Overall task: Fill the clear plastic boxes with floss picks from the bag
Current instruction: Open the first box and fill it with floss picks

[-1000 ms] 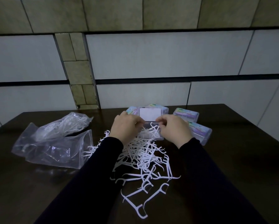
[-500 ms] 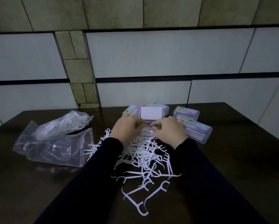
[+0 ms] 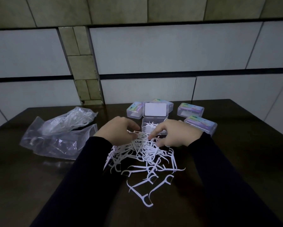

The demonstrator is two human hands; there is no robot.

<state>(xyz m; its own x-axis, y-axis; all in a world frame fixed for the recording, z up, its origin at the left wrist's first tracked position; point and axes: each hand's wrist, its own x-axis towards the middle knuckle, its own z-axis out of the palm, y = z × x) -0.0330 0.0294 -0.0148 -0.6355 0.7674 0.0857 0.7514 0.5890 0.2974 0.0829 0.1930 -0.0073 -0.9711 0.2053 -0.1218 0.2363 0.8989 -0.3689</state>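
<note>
- Many white floss picks [image 3: 144, 159] lie in a loose pile on the dark worktop [image 3: 235, 161], close to the person. A few lie apart at the near edge of the pile.
- Both hands sit on the far end of the pile. The left hand [image 3: 119, 131] has its fingers curled down into the picks and seems to grip a small bunch. The right hand [image 3: 173, 133] has bent fingers that touch the picks, but I cannot tell if its grip has hold of any.
- Just past the hands stands the open box [image 3: 154, 125]. Its lid [image 3: 155, 108] stands up at the back. A few picks are inside, so it looks far from full.
- To do this step well, I think it helps to pick up a small bunch, turn the picks the same way, and lay them flat in the box. Tangled picks may catch on the rim and fall out.
- Four shut boxes [image 3: 200, 126] with bright labels stand around the open one.
- The clear bag [image 3: 58, 138] lies to the left, with some picks in its far part.
</note>
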